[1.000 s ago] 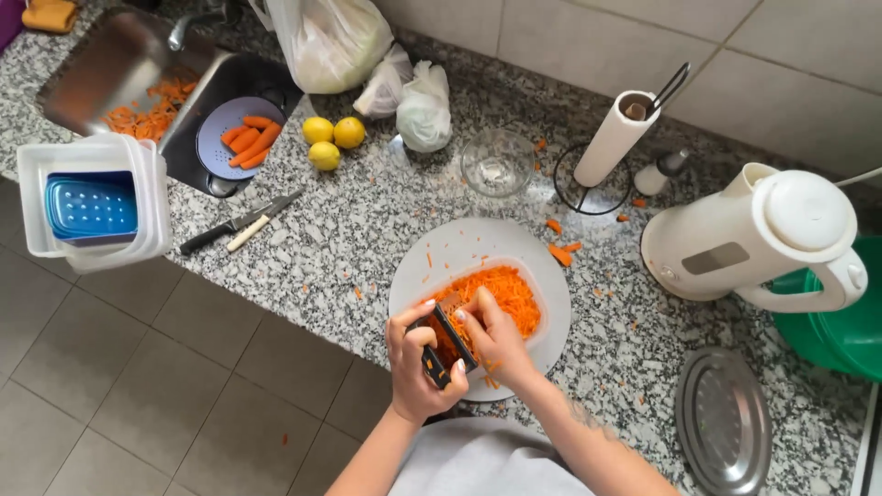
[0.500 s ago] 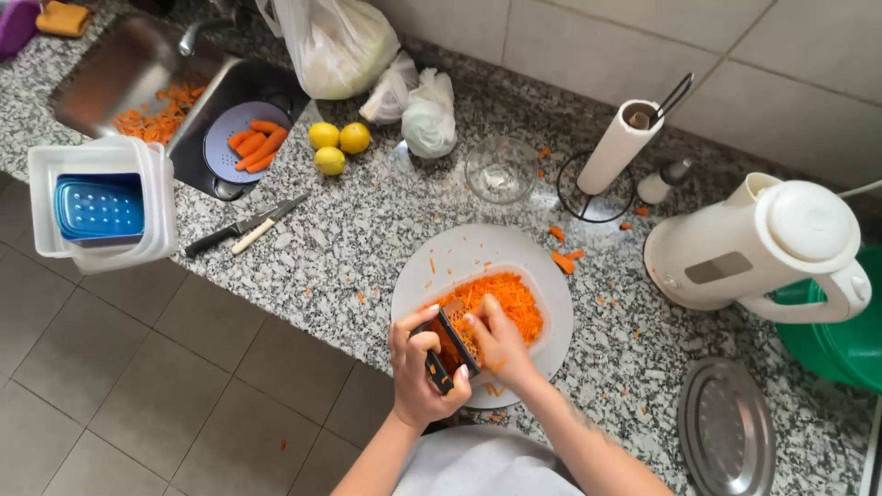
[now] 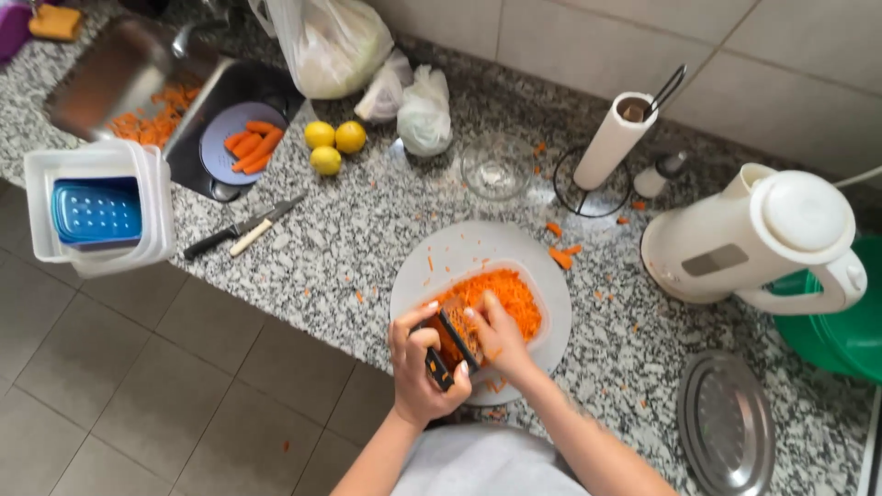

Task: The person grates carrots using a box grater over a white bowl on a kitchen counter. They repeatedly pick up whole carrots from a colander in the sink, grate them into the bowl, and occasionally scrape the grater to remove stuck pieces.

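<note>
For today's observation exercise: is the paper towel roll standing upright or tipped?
Tipped: the paper towel roll leans left on its wire holder.

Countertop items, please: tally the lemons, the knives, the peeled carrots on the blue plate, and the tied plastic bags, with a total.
Lemons: 3
Knives: 2, lying side by side
Peeled carrots on the blue plate: about 4, overlapping, so not certain
Tied plastic bags: 3, one large and two small
Total: about 12

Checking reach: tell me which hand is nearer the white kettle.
Right. The right hand is over the grated carrot, on the side toward the white kettle; the left hand grips the grater, farther away.
</note>
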